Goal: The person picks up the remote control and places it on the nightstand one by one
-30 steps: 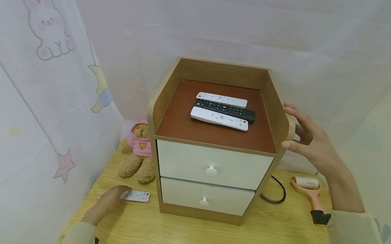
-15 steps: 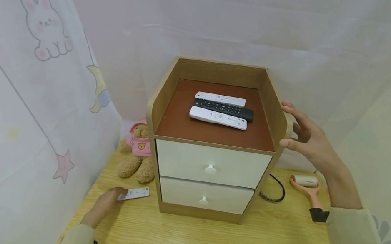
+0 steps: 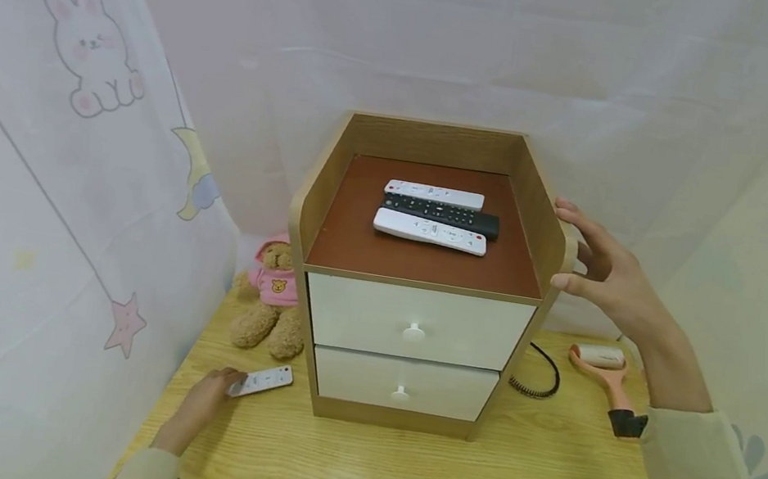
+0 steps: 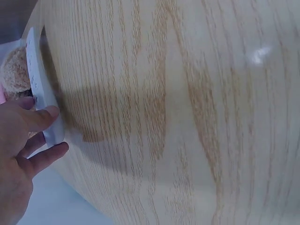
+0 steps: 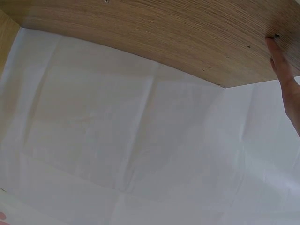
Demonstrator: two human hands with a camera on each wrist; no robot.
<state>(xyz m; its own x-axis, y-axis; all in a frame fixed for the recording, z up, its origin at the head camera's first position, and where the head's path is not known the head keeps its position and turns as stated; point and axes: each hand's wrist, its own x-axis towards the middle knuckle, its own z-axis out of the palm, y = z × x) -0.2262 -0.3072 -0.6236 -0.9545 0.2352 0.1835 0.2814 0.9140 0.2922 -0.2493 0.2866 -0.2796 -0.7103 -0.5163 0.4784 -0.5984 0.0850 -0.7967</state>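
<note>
In the head view my left hand grips one end of a white remote control on the left of the wooden table. The left wrist view shows thumb and fingers around that remote, which stands on its edge side-on to the camera. At the right side of a small wooden cabinet, my right hand rests its fingertips against the outer panel, thumb at the front edge. On the cabinet's brown top lie a white remote, a black remote and another white remote.
A teddy bear in a pink hoodie sits left of the cabinet. To the right lie a black coiled cord and an orange lint roller. The cabinet has two white drawers, both closed. Patterned curtains surround the table.
The left hand has taken hold of the white remote and drawn it slightly left, tilting it with its far end up to the right. My right hand stays in place.
</note>
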